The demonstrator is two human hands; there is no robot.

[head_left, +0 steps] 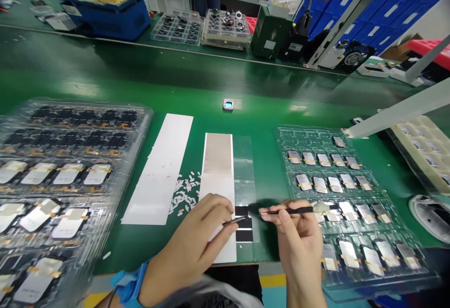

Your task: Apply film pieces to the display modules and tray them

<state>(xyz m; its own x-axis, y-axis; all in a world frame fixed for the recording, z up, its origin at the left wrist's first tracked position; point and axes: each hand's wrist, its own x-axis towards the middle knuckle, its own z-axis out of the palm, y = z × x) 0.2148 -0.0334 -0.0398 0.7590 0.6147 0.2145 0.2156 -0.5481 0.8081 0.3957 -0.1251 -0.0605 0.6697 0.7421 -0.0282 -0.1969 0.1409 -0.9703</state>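
Note:
My left hand (200,230) is closed in a pinch above the white strip with a grey-brown upper part (218,158). Between its thumb and finger sits a small thin flat piece (235,221), seen edge-on, its kind unclear. My right hand (298,240) grips a slim black tweezers-like tool (300,210) with a pale wrapped rear end; the tip points left, apart from the small piece. Beneath and between the hands lies a clear sheet (243,167) bearing several black rectangular pieces (244,236). Small white and pink scraps (184,194) are scattered left of the strip.
A white strip (158,172) lies at left. Clear trays of flat modules stand on the left (140,134) and right (286,134). Farther back rests a small framed part (228,105). A white post (397,108) slants in from the right. People stand beyond the bench.

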